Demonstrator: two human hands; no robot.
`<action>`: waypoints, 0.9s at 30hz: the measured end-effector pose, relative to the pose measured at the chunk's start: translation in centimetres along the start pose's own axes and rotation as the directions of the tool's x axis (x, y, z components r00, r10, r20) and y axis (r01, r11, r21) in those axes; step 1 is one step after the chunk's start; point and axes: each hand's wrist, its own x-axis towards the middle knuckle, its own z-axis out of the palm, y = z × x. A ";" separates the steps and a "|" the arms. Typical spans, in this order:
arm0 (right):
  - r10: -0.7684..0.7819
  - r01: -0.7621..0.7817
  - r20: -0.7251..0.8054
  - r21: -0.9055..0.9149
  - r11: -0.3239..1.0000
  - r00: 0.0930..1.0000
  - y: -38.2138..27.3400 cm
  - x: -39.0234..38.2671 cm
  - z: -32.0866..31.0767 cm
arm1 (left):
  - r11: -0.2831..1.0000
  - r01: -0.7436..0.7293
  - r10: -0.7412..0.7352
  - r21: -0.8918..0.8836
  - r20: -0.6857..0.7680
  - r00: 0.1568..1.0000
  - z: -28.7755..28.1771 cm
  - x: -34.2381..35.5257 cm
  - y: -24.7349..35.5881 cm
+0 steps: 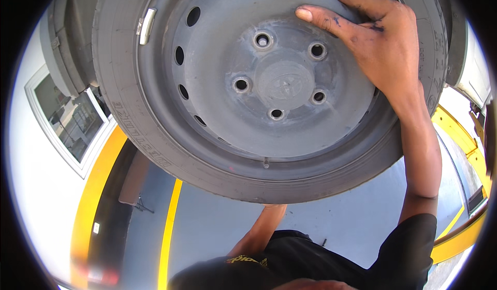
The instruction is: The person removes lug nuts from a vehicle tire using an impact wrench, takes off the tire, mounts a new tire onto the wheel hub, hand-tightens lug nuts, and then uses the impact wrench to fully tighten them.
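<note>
A car wheel fills the upper view: a grey steel rim (217,57) with several empty bolt holes around a centre cap (284,80), inside a black tyre (129,124). My right hand (378,36) lies flat on the rim's upper right, fingers spread, smudged with dark grease. My left forearm (261,230) reaches up under the tyre's lower edge; the hand itself is hidden behind the tyre. A small valve stem (266,162) sticks out at the rim's bottom, and a metal balance weight (146,26) is clipped to the upper left edge.
Below is a grey floor (217,228) with yellow painted lines (168,228). A white wall with a framed window (67,119) stands at left. A yellow lift arm (458,135) runs at right. The wheel arch (72,36) sits behind the tyre, upper left.
</note>
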 end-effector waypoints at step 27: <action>-0.299 0.351 0.186 -0.548 0.759 0.936 -0.8 1.4 -1.2 | 0.987 0.089 -0.097 -0.133 -0.054 0.994 -1.2 -4.9 -5.0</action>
